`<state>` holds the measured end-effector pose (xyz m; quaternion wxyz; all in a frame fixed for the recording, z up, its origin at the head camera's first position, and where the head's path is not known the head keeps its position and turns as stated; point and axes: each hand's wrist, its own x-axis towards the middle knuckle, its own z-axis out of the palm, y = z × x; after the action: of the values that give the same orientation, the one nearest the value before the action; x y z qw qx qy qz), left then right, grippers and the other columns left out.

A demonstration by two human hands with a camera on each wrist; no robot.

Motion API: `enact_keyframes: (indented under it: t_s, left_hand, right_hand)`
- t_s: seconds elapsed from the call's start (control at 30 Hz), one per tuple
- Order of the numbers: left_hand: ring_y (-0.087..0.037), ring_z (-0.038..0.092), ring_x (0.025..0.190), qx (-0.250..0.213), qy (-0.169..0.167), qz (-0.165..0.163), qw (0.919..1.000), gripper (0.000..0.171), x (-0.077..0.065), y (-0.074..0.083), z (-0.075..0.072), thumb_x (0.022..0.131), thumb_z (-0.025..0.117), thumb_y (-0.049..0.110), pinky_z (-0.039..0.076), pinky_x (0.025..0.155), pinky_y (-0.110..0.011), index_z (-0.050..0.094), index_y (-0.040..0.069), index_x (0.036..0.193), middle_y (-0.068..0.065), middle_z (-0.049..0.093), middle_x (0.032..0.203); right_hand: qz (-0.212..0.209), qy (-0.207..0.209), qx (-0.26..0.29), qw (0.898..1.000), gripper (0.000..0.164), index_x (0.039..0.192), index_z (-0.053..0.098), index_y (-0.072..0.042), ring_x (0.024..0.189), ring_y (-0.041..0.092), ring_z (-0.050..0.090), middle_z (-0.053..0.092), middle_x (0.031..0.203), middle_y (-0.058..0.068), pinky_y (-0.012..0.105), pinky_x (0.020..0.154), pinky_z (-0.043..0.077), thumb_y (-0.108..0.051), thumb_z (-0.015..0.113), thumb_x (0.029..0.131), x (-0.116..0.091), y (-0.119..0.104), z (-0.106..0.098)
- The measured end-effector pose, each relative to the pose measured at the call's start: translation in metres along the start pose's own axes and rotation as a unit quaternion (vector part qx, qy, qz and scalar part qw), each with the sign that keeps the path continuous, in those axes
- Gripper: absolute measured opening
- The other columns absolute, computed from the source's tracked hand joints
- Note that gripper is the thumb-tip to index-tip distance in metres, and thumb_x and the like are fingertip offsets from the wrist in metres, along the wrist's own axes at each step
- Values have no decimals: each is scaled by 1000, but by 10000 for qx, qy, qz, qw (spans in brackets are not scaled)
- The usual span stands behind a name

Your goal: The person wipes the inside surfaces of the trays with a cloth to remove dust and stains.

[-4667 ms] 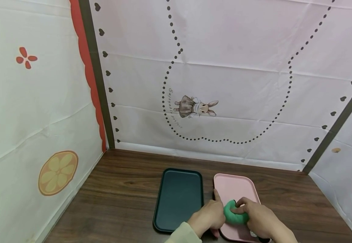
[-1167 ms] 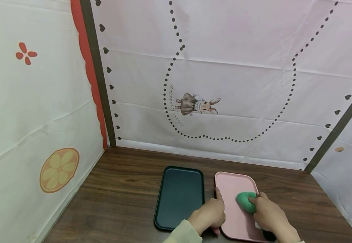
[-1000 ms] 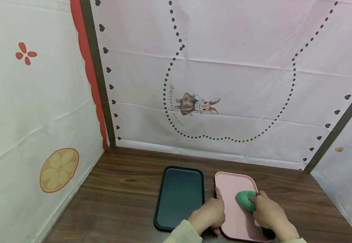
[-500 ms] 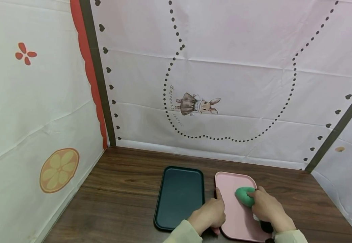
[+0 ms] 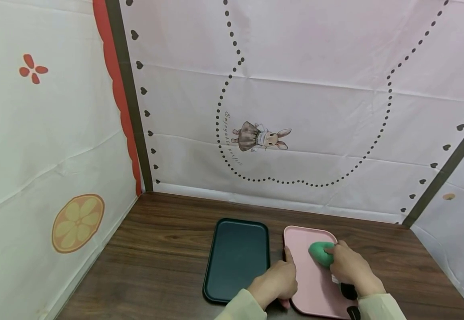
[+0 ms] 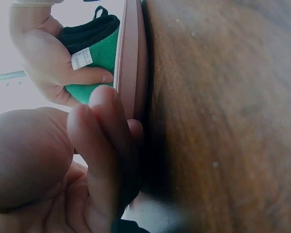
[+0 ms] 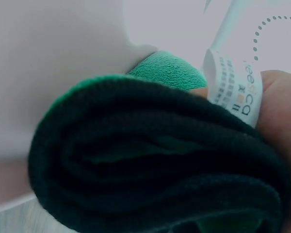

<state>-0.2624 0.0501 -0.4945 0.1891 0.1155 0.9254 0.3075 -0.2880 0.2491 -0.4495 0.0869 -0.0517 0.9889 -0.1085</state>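
My right hand point(image 5: 352, 266) grips a bunched green terry cloth point(image 5: 319, 253) with black edging over the far right part of the pink tray point(image 5: 307, 284). In the right wrist view the folded black edging point(image 7: 160, 114) fills the middle, beside a white printed label point(image 7: 236, 87). A black loop point(image 6: 101, 11) on the cloth shows in the left wrist view. My left hand point(image 5: 277, 280) rests at the pink tray's left edge, index finger straight along the rim. Seen from the left wrist, its loosely bent fingers point(image 6: 104, 126) overlap the tray's side.
A dark teal tray point(image 5: 237, 262) lies to the left of the pink one, partly behind my left hand. Both are on a brown wood-grain table point(image 5: 155, 262). Printed white sheets point(image 5: 316, 129) stand up behind it and along both sides.
The right hand has moved the green cloth from the near middle of the pink tray to its right side, then farther away from me. The left hand stays at the left edge.
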Motion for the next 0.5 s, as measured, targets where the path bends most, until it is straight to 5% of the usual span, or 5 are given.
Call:
enact_keyframes:
  t_s: [0.5]
  left_hand:
    - [-10, 57, 34, -47, 34, 6, 10000, 90, -1, 0, -1, 93, 66, 2, 47, 36, -22, 12, 0, 165, -15, 67, 81]
  right_hand:
    - [28, -17, -37, 10000, 50, 134, 68, 0, 101, 46, 66, 57, 131, 29, 67, 84, 54, 1, 59, 85, 10, -2, -3]
